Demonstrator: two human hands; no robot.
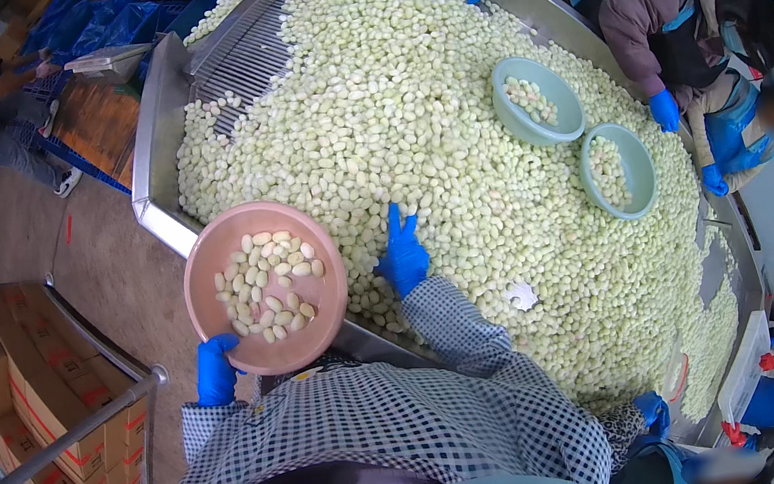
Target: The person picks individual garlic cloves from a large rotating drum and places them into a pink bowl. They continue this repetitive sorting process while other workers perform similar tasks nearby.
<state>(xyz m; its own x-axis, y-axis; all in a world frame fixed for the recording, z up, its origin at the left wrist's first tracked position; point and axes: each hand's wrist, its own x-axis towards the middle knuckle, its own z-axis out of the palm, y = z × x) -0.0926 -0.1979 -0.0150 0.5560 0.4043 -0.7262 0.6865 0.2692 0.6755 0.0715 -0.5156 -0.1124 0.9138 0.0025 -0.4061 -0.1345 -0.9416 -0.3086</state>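
My left hand (pixel 216 369), in a blue glove, grips the lower left rim of a pink plastic bowl (pixel 209 247). Pale oval pieces, perhaps silkworm cocoons, lie loosely inside it. The bowl is over the metal table's near edge. To its right my right hand (pixel 405 258), also gloved in blue, is on the heap of pale green oval pieces (pixel 376 122) with its fingers apart; nothing shows between them. Two light green plastic bowls (pixel 527 131) (pixel 636 208), both partly filled with similar pieces, rest on the heap further right.
A raised metal rim (pixel 160 221) edges the table, with a slatted grate (pixel 245 67) at its upper left. Several co-workers in blue gloves stand around it. Stacked cardboard boxes (pixel 54 416) stand behind a metal rail (pixel 76 436) at left. Another person (pixel 1 105) is at upper left.
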